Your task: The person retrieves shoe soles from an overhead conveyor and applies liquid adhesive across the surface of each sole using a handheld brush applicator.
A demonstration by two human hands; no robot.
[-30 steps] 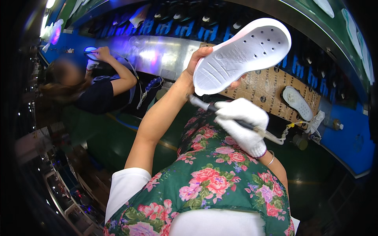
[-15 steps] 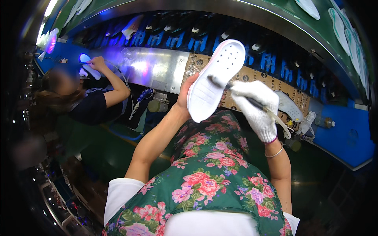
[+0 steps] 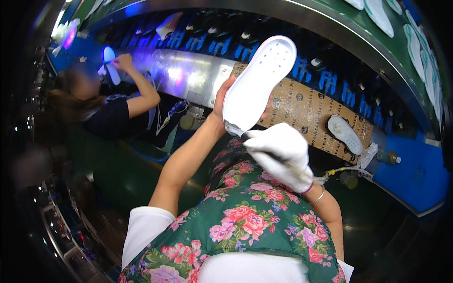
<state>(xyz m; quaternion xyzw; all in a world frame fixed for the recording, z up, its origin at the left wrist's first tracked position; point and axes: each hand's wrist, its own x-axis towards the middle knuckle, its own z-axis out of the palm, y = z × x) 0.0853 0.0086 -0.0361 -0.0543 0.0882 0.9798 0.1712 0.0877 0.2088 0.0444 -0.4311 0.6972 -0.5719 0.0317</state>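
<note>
My left hand [image 3: 221, 100] is bare and wrapped around the side of a white shoe sole [image 3: 257, 87], its fingertips showing on the far edge. The sole is tilted up, with small holes in its upper part and its heel toward me. In a white knitted glove, my right hand [image 3: 282, 150] is closed on a dark-handled brush [image 3: 235, 130]. The brush's dark bristles touch the sole's heel edge. A pale hose with a yellow fitting [image 3: 332, 171] trails from beside my right wrist.
Printed brown cardboard [image 3: 302, 111] covers the bench; a greyish sole [image 3: 346, 134] lies on it. A bottle [image 3: 390, 157] stands on the blue surface [image 3: 417, 181] at right. Dark shoes line a rack behind. At left a co-worker's hand [image 3: 123, 62] holds a blue-lit sole [image 3: 112, 70].
My right hand has moved down and left, taking the brush from the sole's middle to its heel edge. The co-worker's sole is raised slightly.
</note>
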